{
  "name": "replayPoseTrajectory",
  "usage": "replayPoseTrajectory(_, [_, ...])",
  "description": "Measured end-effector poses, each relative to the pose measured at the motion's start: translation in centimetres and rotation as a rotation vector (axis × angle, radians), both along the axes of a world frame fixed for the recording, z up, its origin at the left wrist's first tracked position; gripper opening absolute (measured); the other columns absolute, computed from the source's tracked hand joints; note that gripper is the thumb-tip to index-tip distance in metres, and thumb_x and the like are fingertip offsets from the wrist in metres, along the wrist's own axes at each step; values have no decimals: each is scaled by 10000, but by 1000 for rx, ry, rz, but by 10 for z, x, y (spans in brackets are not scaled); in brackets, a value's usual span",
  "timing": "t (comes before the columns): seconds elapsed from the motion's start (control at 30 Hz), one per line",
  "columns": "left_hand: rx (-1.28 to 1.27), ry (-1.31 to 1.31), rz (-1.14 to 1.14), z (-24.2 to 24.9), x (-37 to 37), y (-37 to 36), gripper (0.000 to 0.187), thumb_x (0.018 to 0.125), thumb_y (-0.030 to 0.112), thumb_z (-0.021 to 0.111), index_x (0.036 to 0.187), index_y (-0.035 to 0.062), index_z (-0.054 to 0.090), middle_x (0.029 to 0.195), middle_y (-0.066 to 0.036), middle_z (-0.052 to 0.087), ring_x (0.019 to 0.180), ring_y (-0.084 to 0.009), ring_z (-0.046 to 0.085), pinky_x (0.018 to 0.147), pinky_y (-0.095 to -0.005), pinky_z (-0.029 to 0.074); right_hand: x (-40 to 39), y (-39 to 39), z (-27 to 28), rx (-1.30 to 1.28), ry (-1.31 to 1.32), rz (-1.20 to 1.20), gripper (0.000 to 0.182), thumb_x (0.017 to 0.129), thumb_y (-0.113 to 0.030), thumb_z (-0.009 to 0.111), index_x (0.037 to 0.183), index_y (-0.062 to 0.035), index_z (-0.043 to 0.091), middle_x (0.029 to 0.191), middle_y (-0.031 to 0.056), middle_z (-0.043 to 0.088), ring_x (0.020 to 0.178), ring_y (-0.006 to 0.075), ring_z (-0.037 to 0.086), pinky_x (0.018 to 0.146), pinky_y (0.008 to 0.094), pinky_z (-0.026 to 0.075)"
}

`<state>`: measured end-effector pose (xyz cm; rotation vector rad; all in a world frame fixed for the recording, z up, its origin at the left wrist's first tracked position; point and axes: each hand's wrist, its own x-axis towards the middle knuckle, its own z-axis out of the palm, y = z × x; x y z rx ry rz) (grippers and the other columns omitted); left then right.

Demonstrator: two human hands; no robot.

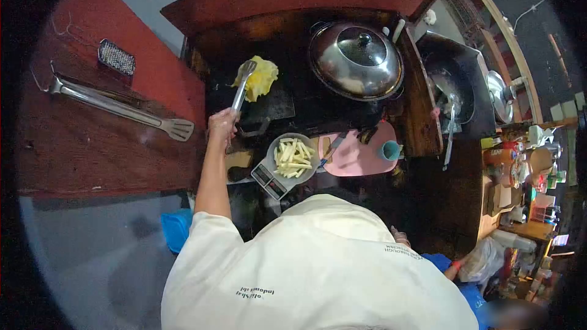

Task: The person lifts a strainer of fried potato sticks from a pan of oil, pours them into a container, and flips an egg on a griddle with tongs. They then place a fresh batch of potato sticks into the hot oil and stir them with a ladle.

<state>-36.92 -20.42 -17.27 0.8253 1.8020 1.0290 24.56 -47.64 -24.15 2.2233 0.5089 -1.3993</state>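
Observation:
My left hand (223, 126) is closed round the handle of metal tongs (240, 93), whose slotted end touches a yellow, egg-like sheet (263, 78) on the dark flat griddle (278, 108). Close to that hand, a round grey bowl (312, 160) of pale cut potato sticks (293, 156) sits on a digital kitchen scale (269, 181). Low at my right side is my right hand (400, 236), mostly hidden by my white shirt, so its grip does not show.
A large lidded pot (356, 61) stands at the back right. Beside the scale are a pink cutting board (351, 162), a knife (333, 148) and a teal cup (389, 150). More tongs (122, 107) and a grater (117, 58) lie left. A person in blue (472, 296) is at lower right.

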Motion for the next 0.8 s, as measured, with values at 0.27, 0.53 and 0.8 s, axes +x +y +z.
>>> replayPoseTrajectory(0.27, [137,1101,80,46,13,-13,243,861,229,608,1028,74,691,789,-193,653,760,-312,663,672,-428,515,14,10,-11,19,98,144,694,896,-597,369,1433,-158,336,1469,157,345,1345,354,340,1092,474,300])
replayPoseTrajectory(0.53, [4,1587,-146,32,34,-36,306,871,170,510,1159,123,604,892,-96,616,788,-291,612,669,-434,514,32,26,-50,149,-156,432,644,925,-571,393,1142,-10,623,1193,147,621,1050,260,611,886,422,476])
replayPoseTrajectory(0.8, [-101,1600,-128,75,60,-62,331,836,164,549,1158,113,603,910,-90,613,834,-281,609,706,-432,512,24,46,-25,0,-35,335,558,940,-497,373,1335,-118,479,1360,157,492,1222,324,506,972,436,433])
